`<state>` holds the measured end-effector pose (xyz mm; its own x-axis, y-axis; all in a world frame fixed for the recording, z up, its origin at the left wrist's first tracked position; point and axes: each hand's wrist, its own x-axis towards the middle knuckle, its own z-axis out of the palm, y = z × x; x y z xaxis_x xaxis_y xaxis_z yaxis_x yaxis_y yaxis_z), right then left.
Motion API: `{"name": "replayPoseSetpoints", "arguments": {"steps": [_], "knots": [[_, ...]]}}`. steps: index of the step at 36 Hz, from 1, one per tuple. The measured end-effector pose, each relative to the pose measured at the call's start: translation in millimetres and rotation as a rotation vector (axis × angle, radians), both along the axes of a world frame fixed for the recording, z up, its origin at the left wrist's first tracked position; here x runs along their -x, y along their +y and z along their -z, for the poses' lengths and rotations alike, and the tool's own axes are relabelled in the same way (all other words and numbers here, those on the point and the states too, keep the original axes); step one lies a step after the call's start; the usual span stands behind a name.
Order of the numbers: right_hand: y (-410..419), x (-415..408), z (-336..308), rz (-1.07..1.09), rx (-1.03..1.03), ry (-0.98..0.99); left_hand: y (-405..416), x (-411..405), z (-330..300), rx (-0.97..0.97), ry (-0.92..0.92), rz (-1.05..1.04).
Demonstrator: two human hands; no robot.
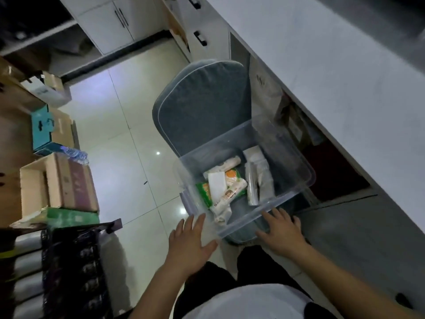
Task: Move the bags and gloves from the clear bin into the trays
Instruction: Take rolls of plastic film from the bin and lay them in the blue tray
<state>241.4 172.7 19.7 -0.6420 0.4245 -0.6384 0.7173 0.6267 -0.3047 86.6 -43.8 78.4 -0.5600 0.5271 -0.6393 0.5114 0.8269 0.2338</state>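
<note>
Clear bin (296,162) on a grey cushion (202,107), frame centre.
Left hand (190,242) and right hand (281,231), fingers spread and grasping nothing, flank its near wall; packaged bags (226,192) lie inside.

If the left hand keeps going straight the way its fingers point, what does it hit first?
Most likely the near left corner of the clear bin. The left hand is open, fingers aimed at that wall, with the packets behind it. Whether it already touches the wall is unclear from this one view.
</note>
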Motion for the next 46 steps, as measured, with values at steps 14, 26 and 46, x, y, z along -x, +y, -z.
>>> {"name": "replayPoseSetpoints", "arguments": {"steps": [14,26,46], "knots": [[2.8,8.9,94.1,-0.062,-0.11,-0.054,107.0,82.6,118.2,0.097,-0.21,0.166],[-0.4,11.2,109.9,0.163,-0.291,-0.021,175.4,112.8,247.3,0.197,-0.319,0.039],[16.4,55.8,57.4,0.613,-0.051,0.248,163.8,99.9,181.5,-0.219,-0.515,-0.265]]}}
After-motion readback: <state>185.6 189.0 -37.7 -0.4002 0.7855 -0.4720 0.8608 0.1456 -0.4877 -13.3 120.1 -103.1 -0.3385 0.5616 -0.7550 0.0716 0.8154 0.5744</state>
